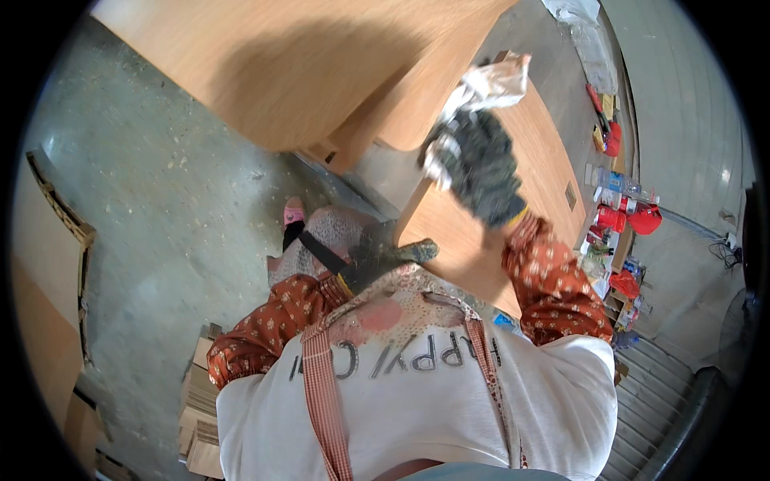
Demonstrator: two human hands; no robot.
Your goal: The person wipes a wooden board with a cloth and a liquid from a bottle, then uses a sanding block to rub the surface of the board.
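Observation:
My right hand (pixel 481 164), in a dark work glove and slightly smeared by motion, is closed on a white rag (pixel 493 84) with brownish stains. Part of the rag hangs past the fingers, and another bit sticks out beside the palm. It is over a light wood-grain board (pixel 553 152), which has a small rectangular mark or cutout near its right edge. Also gloved, my left hand (pixel 389 255) holds the board's near left edge, its thumb on the top face and its other fingers mostly hidden.
A larger wood-grain panel (pixel 200 52) with rounded corners spreads across the top, a shadow on it. Bottles, red containers (pixel 613 218) and tools line the right wall. Stacked cardboard (pixel 200 409) lies at lower left, and boards on a pallet (pixel 48 297) stand far left.

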